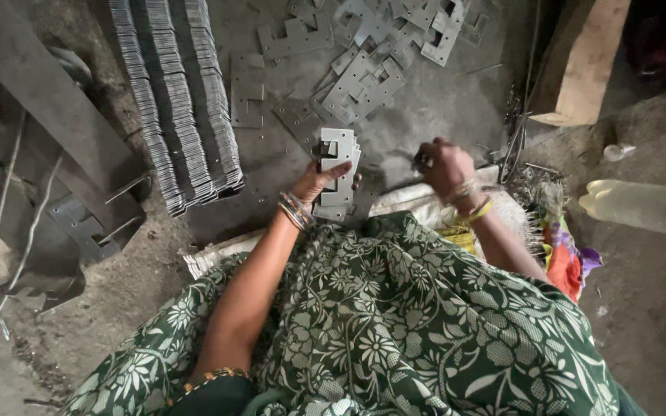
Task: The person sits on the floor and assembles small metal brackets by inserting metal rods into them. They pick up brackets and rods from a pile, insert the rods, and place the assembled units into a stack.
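My left hand grips a small stack of flat grey metal plates with notched cut-outs, held upright just above the dusty floor. My right hand hovers to the right of the stack with fingers curled; whether anything small sits between them I cannot tell. Both wrists carry bangles. My lap, covered in green floral cloth, fills the lower part of the view.
Long rows of stacked plates lie at the left. Loose plates are scattered at the top. A metal bar slants at far left, a wooden block stands top right, and a clear plastic bottle lies at right.
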